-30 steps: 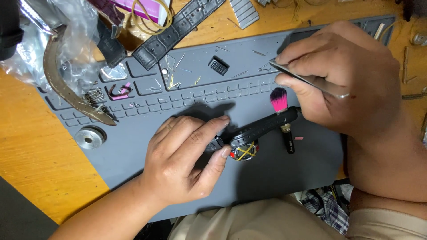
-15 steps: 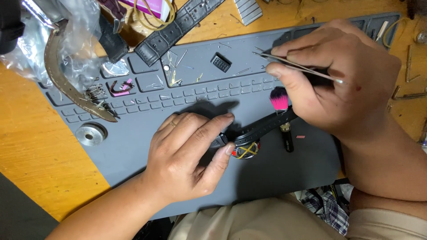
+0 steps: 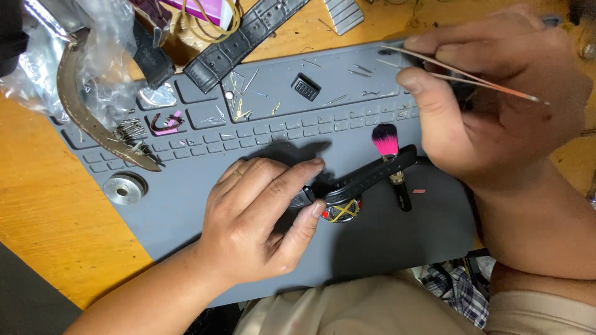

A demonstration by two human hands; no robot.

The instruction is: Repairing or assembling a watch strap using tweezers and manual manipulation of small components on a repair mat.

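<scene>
Left hand (image 3: 261, 217) covered most of the watch (image 3: 338, 208); dial unreadable. Brush (image 3: 392, 167) handle passed under the strap (image 3: 372, 177). Tweezers (image 3: 459, 74) tips were blurred. Top edge cut the black strap (image 3: 248, 34). Mat (image 3: 186, 205) pins too small.

**Packaging on the counter**

A crumpled clear plastic bag (image 3: 74, 43) lies at the counter's far left corner, well beyond the left hand (image 3: 261, 217). Just beside it, farther from that hand, a flat pink-purple package (image 3: 208, 7) peeks in at the top edge. No screens or signs show.
</scene>
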